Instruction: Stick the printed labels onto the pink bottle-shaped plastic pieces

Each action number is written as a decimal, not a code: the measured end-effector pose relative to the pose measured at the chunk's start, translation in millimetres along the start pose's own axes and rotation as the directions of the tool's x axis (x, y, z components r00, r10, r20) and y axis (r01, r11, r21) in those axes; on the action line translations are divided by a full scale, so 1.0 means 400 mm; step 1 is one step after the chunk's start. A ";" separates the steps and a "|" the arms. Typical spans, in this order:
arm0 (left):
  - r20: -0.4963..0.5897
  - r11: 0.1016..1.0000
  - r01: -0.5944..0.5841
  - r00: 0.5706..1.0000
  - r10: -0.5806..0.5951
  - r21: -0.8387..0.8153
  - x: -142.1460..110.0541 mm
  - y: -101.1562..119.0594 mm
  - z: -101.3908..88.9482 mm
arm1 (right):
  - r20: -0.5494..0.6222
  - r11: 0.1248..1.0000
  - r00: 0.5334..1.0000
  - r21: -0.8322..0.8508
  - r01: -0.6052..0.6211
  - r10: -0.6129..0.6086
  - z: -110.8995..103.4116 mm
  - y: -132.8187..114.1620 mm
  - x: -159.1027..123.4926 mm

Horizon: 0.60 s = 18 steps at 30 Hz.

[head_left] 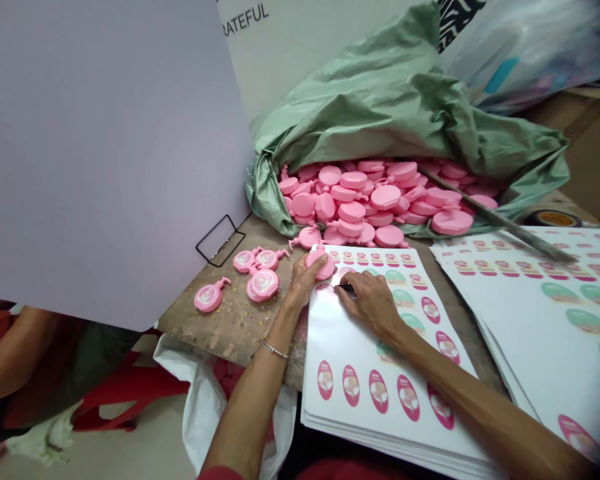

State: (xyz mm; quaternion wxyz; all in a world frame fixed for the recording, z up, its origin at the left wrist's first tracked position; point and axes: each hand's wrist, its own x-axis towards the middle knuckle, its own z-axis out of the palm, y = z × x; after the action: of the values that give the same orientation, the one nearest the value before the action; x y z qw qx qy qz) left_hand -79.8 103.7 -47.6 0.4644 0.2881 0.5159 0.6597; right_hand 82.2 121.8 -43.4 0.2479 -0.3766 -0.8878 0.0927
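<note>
- Far left, another person's arm (25, 347) shows below a big pale panel (110, 160), which seems to screen off that side.
- Along the panel's edge, a wire stand (220, 241) sits on the worktable (230, 327).
- Here's a small cluster of labelled cases (265, 283), picture side up, probably parked left to keep them off the sheets.
- Below the table edge hangs a white bag (195, 400), pink shapes inside it.
- And the left hand (301, 279)! Fingers clamped on a pink case (323, 265), held at the left edge of the sticker sheets (345, 333), perhaps to keep it close to the stickers.
- Right beside it, the right hand (375, 303), fingertips pinched together on a dark tool (347, 288), its tip near a sticker outline; whether it touches, I can't tell.
- Beyond, a green sack (380, 120) gapes towards us, more cases (386, 197) within easy reach.
- A stick (510, 230) runs from the sack onto more sheets (525, 320) at right, maybe weighing them down.
</note>
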 end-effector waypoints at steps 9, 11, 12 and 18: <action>0.054 0.998 0.031 0.998 -0.028 -0.056 -0.002 0.010 0.004 | -0.096 0.982 0.994 0.179 0.061 -0.044 -0.015 -0.021 -0.001; 0.057 0.997 0.036 0.998 -0.032 -0.067 -0.006 0.015 0.004 | -0.141 0.933 0.989 0.359 0.018 0.035 -0.039 -0.030 0.002; 0.056 0.997 0.035 0.998 -0.031 -0.075 -0.009 0.019 0.005 | -0.144 0.895 0.984 0.445 -0.031 0.106 -0.054 -0.033 0.006; 0.086 0.987 0.049 0.996 -0.036 -0.153 -0.069 0.065 0.031 | -0.115 0.791 0.966 0.600 -0.118 0.231 -0.145 -0.041 0.051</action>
State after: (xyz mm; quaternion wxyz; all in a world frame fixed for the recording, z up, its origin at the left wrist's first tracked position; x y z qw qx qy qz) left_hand -66.3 82.5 -16.5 0.5206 0.2672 0.4491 0.6752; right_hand 89.5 123.4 19.9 0.4226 -0.3688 -0.7500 0.3506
